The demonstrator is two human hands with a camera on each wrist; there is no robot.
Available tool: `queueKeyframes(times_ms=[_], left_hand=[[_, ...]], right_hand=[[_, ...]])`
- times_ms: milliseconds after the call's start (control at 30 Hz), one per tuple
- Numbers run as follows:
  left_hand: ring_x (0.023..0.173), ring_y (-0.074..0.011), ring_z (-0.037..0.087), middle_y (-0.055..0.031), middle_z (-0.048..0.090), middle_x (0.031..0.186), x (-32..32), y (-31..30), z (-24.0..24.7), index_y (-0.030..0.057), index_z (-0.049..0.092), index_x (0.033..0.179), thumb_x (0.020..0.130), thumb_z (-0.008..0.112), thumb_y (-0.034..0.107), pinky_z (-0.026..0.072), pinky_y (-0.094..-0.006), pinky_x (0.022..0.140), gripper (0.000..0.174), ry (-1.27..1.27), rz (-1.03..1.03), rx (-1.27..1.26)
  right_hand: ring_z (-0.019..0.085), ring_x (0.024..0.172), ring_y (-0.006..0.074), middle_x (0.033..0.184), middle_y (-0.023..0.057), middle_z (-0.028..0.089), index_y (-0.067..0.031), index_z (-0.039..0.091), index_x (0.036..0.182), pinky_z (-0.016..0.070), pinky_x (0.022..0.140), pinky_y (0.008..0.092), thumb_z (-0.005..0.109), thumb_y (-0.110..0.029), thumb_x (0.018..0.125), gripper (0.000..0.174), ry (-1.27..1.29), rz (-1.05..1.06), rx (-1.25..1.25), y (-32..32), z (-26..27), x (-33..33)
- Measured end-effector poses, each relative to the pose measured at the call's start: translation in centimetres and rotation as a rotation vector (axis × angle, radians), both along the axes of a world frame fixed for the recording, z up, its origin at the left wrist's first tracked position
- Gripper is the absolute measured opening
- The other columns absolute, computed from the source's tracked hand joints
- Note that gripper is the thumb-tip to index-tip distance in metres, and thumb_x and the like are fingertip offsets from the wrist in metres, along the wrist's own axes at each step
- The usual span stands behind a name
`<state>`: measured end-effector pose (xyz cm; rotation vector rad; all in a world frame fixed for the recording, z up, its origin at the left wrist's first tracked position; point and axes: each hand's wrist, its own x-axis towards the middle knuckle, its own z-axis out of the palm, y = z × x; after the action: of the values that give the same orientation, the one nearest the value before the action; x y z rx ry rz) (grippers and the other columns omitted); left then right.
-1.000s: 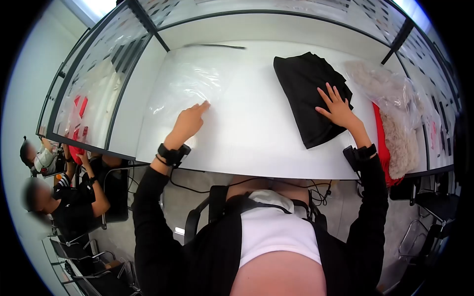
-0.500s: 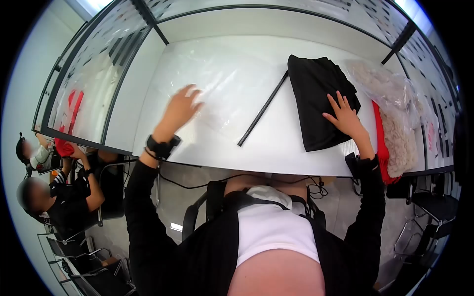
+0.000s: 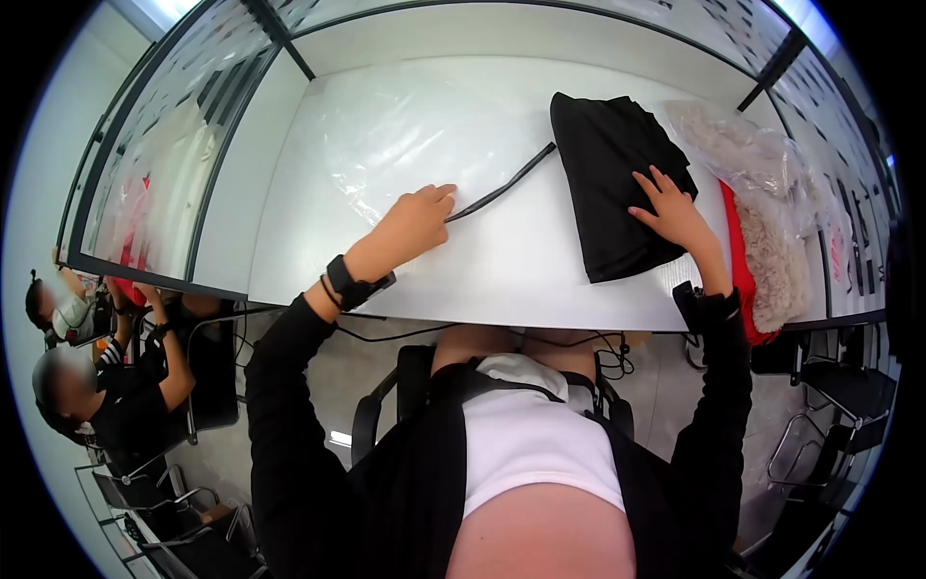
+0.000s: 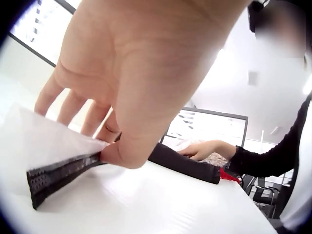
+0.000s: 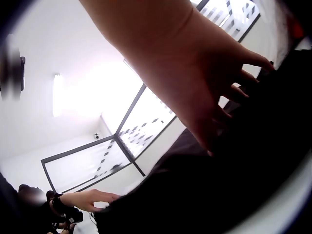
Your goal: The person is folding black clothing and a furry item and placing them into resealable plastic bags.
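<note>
A clear plastic bag point(image 3: 405, 125) with a black strip point(image 3: 503, 191) along its opening lies spread over the left and middle of the table. My left hand point(image 3: 413, 224) pinches that strip by its near end, thumb against index finger; in the left wrist view the black strip point(image 4: 63, 176) slants up from the tabletop with clear film attached. To the right lies a folded black cloth point(image 3: 608, 183), apparently a garment. My right hand point(image 3: 675, 210) rests on its right part with fingers spread. In the right wrist view the black cloth point(image 5: 234, 165) fills the lower right.
At the table's right edge sit a beige fluffy item point(image 3: 779, 270), a red cloth point(image 3: 738, 275) and a clear bag point(image 3: 748, 145). Low white partitions with dark frames point(image 3: 280, 39) enclose the table. People point(image 3: 125, 396) sit at the left, beyond the partition.
The bag's black strip has swung from the far side of the table to the middle. My left hand lifted away, then came right onto the strip's near end. My right hand stays on the black cloth.
</note>
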<state>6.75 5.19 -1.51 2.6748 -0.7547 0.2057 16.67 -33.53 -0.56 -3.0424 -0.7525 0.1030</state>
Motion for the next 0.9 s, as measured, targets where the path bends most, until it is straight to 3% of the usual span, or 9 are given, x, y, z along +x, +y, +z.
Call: queueKeyframes(times_ms=[133,167,367,467,500,633,667,700,900], left_hand=[[0.072,-0.03,0.056,-0.0124,0.054,0.115,-0.9,2.4,1.7,-0.0003,0.049,0.074,0.062,0.051,-0.005,0.0458,-0.0355,0.06,0.013,0.131,-0.017,0.073],[0.072,-0.0297,0.056,-0.012,0.055,0.114,-0.9,3.0,1.9,-0.0002,0.05,0.074,0.062,0.051,-0.005,0.0458,-0.0353,0.06,0.014,0.128,-0.021,0.092],[0.086,-0.0229,0.057,-0.0105,0.057,0.099,-0.7,6.6,0.0,0.0049,0.058,0.08,0.07,0.054,0.006,0.0453,-0.0352,0.072,0.011,-0.386,0.235,0.413],[0.081,-0.0233,0.056,-0.0104,0.055,0.098,-1.5,6.5,-0.1,0.0049,0.057,0.086,0.07,0.054,0.005,0.0453,-0.0356,0.069,0.016,-0.171,0.423,0.618],[0.075,-0.0235,0.055,-0.0109,0.053,0.097,-1.9,6.6,-0.5,0.0049,0.056,0.091,0.071,0.053,0.004,0.0448,-0.0367,0.065,0.021,-0.145,0.397,0.595],[0.111,-0.0391,0.044,-0.0249,0.036,0.128,-3.8,3.0,0.7,0.0046,0.042,0.122,0.075,0.058,0.02,0.0447,-0.0432,0.085,0.052,0.163,0.331,0.369],[0.117,-0.0413,0.039,-0.0256,0.032,0.132,-4.0,2.2,0.9,0.0062,0.038,0.126,0.076,0.061,0.029,0.0435,-0.0441,0.087,0.059,0.266,0.288,0.307],[0.119,-0.0452,0.031,-0.0238,0.026,0.135,-4.2,1.2,0.6,0.0095,0.034,0.131,0.077,0.059,0.047,0.0389,-0.062,0.082,0.07,0.304,0.317,0.36],[0.125,-0.0476,0.021,-0.0182,0.02,0.141,-2.2,1.1,-1.5,0.0307,0.03,0.134,0.083,0.049,0.048,0.0264,-0.0725,0.084,0.057,0.192,0.326,0.315]], right_hand=[[0.055,0.097,0.0311,0.103,0.0171,0.056,-0.0062,0.052,0.112,0.0439,0.079,0.0441,0.059,-0.036,0.078,0.046,0.034,0.107,-0.113,1.6,3.1,0.9],[0.058,0.083,0.0303,0.086,0.0137,0.058,-0.0047,0.056,0.1,0.0453,0.072,0.0396,0.06,-0.033,0.077,0.037,-0.153,0.262,0.019,2.4,3.5,0.7],[0.053,0.095,0.0301,0.104,0.0133,0.054,-0.0026,0.055,0.102,0.0441,0.08,0.0379,0.06,-0.031,0.079,0.037,0.066,0.566,0.151,9.1,6.5,-1.5],[0.052,0.097,0.0327,0.111,0.0183,0.05,-0.0002,0.052,0.105,0.0437,0.082,0.0399,0.06,-0.036,0.079,0.045,-0.002,0.469,-0.046,9.8,4.8,-0.6],[0.053,0.092,0.0395,0.112,0.0274,0.045,0.0012,0.045,0.114,0.0458,0.079,0.0426,0.062,-0.041,0.076,0.06,0.029,0.358,-0.12,10.1,4.6,-0.4],[0.055,0.083,0.0466,0.103,0.0331,0.043,-0.0006,0.029,0.127,0.0496,0.068,0.0441,0.065,-0.04,0.073,0.076,0.132,0.132,-0.055,11.1,2.4,-0.4],[0.055,0.083,0.044,0.104,0.0312,0.042,-0.001,0.026,0.13,0.0499,0.066,0.0438,0.066,-0.033,0.073,0.077,0.113,0.124,-0.075,11.4,1.7,-0.5],[0.055,0.082,0.0419,0.105,0.0307,0.042,-0.0048,0.026,0.132,0.0502,0.065,0.0428,0.066,-0.031,0.073,0.076,0.043,0.1,-0.103,11.7,0.6,-0.4],[0.054,0.078,0.0347,0.105,0.027,0.043,-0.0206,0.037,0.13,0.0505,0.064,0.0371,0.061,-0.014,0.072,0.063,-0.225,0.051,-0.206,12.4,-2.6,1.6]])
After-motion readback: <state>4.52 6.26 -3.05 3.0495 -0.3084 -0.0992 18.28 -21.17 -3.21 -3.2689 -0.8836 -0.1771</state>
